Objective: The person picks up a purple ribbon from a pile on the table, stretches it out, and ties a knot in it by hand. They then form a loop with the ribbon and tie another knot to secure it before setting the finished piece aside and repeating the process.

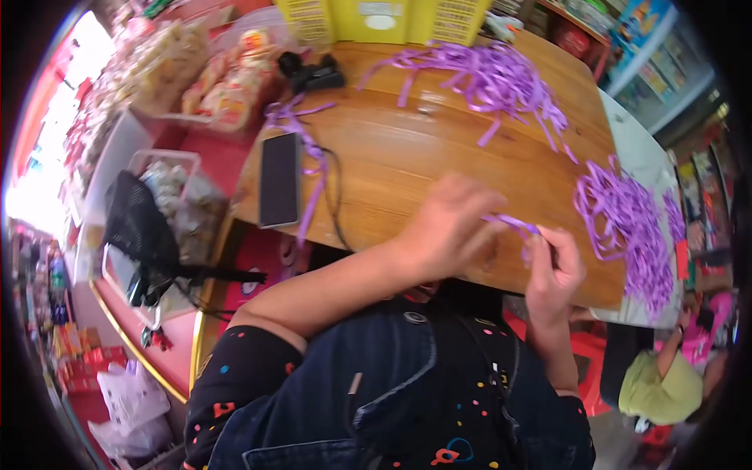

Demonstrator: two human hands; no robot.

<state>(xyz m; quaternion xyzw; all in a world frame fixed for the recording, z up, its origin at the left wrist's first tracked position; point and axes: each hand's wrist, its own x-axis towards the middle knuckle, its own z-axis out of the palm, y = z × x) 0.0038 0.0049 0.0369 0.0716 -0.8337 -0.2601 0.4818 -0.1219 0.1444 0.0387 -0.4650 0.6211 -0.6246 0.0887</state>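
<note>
Over the near edge of the wooden table, my right hand (pixel 554 270) is closed, its thumb and fingers pinching a purple ribbon (pixel 517 224). The short strip runs left from that pinch toward the fingers of my left hand (pixel 448 229). Motion blurs my left hand, so whether its fingers grip the ribbon's other end is unclear. Beyond my hands lies a loose heap of purple ribbons (pixel 501 78). A second ribbon pile (pixel 627 227) spreads at the table's right side and hangs over the edge.
A dark phone (pixel 280 180) lies at the table's left, beside a few ribbon strands (pixel 313 157) and a black cable (pixel 338 196). A yellow crate (pixel 384 22) stands at the far edge. Packaged goods (pixel 235 86) fill the left side. Someone in a yellow-green top (pixel 662 388) is at lower right.
</note>
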